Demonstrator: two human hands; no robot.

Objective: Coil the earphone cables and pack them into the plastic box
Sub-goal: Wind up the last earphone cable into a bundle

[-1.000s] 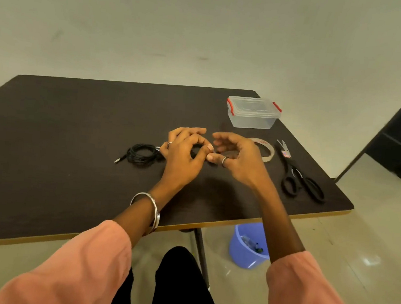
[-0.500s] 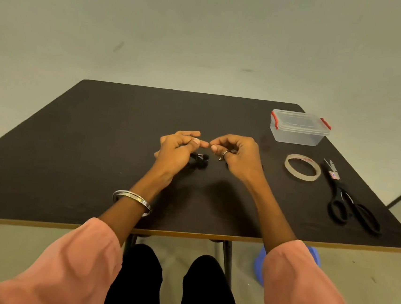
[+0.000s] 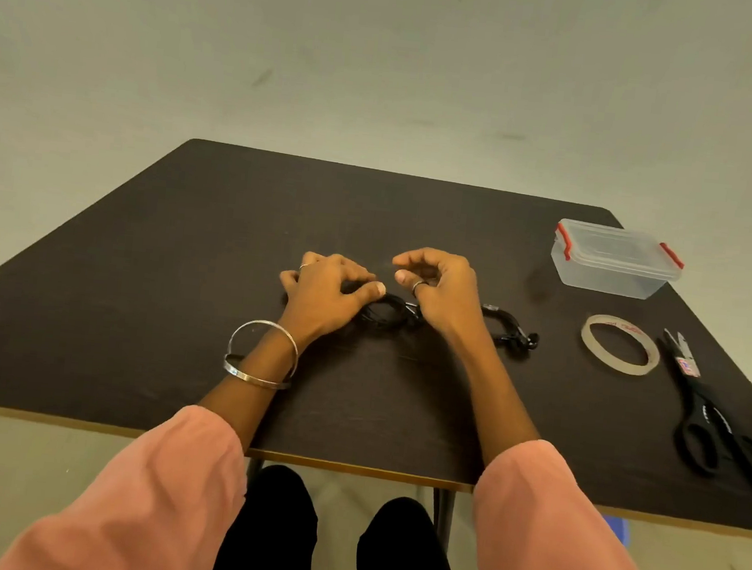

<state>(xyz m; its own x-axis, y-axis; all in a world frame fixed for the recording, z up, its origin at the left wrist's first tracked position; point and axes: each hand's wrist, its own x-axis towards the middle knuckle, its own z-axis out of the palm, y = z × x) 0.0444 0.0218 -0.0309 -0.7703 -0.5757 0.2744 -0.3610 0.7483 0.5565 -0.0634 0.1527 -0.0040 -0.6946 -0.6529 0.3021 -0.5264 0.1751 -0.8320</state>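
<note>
A coil of black earphone cable (image 3: 385, 315) lies on the dark table (image 3: 183, 266) between my hands. My left hand (image 3: 325, 296) curls over the coil's left side, its thumb on the top of the loop. My right hand (image 3: 440, 291) hovers over the coil's right side with fingers and thumb curled together; I see nothing between them. More black cable with earbuds (image 3: 512, 332) sticks out to the right of that hand. The clear plastic box (image 3: 615, 262) stands at the far right, its lid on and its red clips down.
A roll of clear tape (image 3: 620, 344) lies to the right of the earbuds, and black scissors (image 3: 711, 409) lie beyond it near the table's right edge. A blue bucket (image 3: 615, 524) peeks out under the table's front edge.
The view has swung left, so the box, tape and scissors sit further right. My hands have dropped onto the coil, and their fingertips, which met half a second ago, have drawn slightly apart.
</note>
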